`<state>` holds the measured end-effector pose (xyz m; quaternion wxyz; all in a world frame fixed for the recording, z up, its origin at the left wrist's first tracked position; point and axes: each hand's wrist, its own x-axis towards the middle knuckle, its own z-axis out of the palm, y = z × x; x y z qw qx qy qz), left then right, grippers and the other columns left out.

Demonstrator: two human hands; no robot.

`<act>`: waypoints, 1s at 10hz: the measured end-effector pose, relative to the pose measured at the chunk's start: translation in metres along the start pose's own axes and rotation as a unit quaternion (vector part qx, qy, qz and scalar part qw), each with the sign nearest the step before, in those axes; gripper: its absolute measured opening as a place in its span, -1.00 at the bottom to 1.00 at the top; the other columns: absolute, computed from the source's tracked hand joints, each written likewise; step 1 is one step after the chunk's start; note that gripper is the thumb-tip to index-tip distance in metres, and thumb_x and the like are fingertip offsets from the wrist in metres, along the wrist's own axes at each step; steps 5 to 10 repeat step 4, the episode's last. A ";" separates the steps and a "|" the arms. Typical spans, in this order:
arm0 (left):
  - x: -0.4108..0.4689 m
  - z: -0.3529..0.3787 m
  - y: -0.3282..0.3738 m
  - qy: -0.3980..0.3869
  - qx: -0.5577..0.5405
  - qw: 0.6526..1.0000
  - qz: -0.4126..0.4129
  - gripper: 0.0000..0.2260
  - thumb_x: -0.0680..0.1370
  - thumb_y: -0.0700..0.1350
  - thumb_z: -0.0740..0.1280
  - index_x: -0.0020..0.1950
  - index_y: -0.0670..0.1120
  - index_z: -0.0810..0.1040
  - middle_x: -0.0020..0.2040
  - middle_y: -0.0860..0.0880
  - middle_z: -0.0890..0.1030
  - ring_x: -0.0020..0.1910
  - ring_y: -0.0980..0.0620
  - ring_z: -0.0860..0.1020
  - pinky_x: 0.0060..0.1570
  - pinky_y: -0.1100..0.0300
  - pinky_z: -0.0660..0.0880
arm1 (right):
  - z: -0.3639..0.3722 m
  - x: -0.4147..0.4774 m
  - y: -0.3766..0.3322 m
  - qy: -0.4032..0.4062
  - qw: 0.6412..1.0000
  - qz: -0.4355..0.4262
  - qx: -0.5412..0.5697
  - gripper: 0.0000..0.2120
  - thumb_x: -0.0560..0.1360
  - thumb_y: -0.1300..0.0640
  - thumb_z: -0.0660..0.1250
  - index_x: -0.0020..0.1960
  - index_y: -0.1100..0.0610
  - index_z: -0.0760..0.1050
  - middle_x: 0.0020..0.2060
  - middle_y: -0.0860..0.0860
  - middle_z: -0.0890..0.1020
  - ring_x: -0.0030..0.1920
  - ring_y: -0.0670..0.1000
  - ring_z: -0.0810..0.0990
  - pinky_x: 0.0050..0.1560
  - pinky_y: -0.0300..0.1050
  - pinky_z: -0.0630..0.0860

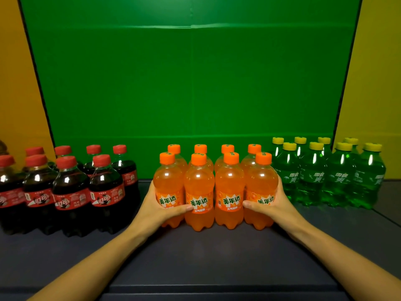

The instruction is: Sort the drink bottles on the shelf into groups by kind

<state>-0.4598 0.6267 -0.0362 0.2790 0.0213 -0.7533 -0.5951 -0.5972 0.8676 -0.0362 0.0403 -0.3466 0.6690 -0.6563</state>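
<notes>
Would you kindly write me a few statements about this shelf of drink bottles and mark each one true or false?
1. The left hand and the right hand grip the orange bottles from either side. True.
2. The orange bottles stand left of the cola bottles. False: they stand to the right of them.
3. The green bottles have yellow caps. True.
4. One cola bottle lies on its side. False: all those in view stand upright.

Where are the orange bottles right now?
In the head view, the orange bottles stand centrally, between the cola bottles on the left and the green bottles on the right, gripped at either end by the left hand and right hand.
</notes>
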 end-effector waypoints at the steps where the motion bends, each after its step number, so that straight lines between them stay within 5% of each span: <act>1: 0.000 0.002 0.000 0.007 0.008 1.000 0.006 -0.32 0.26 -0.33 0.53 0.26 0.00 0.31 0.07 0.05 0.57 -0.11 0.31 0.61 -0.26 0.43 0.51 | 0.000 0.000 -0.001 0.003 1.000 0.005 -0.011 0.40 -0.26 -0.29 0.58 0.44 -0.10 -0.03 0.13 -0.21 0.44 -0.03 -0.40 0.53 -0.18 -0.51 0.48; 2: -0.001 0.001 0.001 0.013 0.021 1.000 0.000 -0.32 0.28 -0.37 0.49 0.28 0.01 0.29 0.08 0.08 0.55 -0.14 0.36 0.60 -0.26 0.45 0.50 | -0.002 -0.001 -0.004 -0.004 0.999 0.016 -0.032 0.41 -0.26 -0.32 0.57 0.45 -0.12 -0.05 0.17 -0.21 0.42 0.06 -0.32 0.50 -0.16 -0.47 0.50; 3: -0.007 -0.006 0.006 0.034 0.036 0.999 -0.004 -0.14 0.29 -0.23 0.52 0.46 0.03 0.12 0.30 0.12 0.41 0.11 0.39 0.48 -0.03 0.47 0.45 | -0.005 -0.005 -0.009 -0.001 0.998 0.018 -0.052 0.40 -0.21 -0.36 0.54 0.48 -0.15 -0.09 0.28 -0.19 0.38 0.19 -0.23 0.45 0.04 -0.32 0.49; 4: -0.017 -0.011 0.017 0.074 0.072 0.994 0.019 0.03 0.24 0.03 0.56 0.51 0.12 -0.06 0.51 0.11 0.11 0.44 0.19 0.17 0.33 0.25 0.22 | -0.010 -0.011 -0.018 0.037 0.996 -0.011 -0.081 0.34 -0.17 -0.45 0.47 0.47 -0.17 -0.08 0.40 -0.20 0.19 0.40 -0.13 0.24 0.37 -0.11 0.26; 10: -0.017 -0.011 0.017 0.074 0.072 0.994 0.019 0.03 0.24 0.03 0.56 0.51 0.12 -0.06 0.51 0.11 0.11 0.44 0.19 0.17 0.33 0.25 0.22 | -0.010 -0.011 -0.018 0.037 0.996 -0.011 -0.081 0.34 -0.17 -0.45 0.47 0.47 -0.17 -0.08 0.40 -0.20 0.19 0.40 -0.13 0.24 0.37 -0.11 0.26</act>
